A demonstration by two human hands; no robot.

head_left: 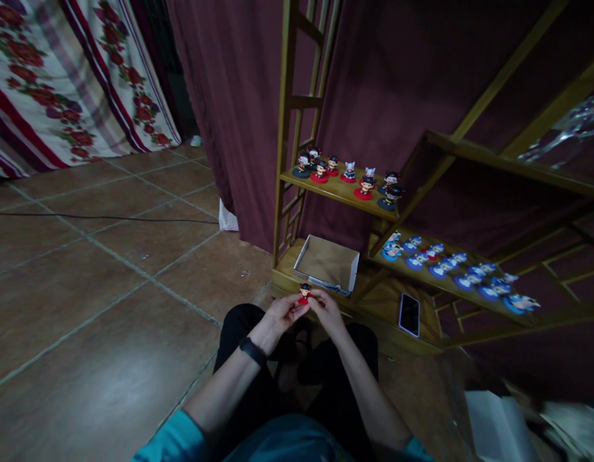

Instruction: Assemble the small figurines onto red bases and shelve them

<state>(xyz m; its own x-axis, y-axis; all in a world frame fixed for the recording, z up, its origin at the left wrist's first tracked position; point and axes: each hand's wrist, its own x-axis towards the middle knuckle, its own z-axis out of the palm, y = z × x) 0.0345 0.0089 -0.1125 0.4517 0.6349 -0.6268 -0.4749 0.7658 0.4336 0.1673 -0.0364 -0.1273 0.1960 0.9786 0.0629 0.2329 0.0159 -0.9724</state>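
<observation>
A small figurine (305, 293) with black hair and a red base is held between both hands, over my knees. My left hand (283, 313) grips its base from the left, the fingers curled beneath. From the other side my right hand (326, 312) pinches the base. Just beyond the hands lies an open cardboard box (328, 260) on the bottom shelf. Above it, a wooden shelf (335, 187) carries several similar figurines on red and dark bases, such as a red-based figurine (365, 188).
To the right, a lower shelf (374, 247) bears several blue and purple figurines (441, 268). A phone (409, 314) rests on the bottom board. Wooden posts (281, 128) frame the shelves before a maroon curtain (239, 128). White packaging (499, 427) lies at the lower right.
</observation>
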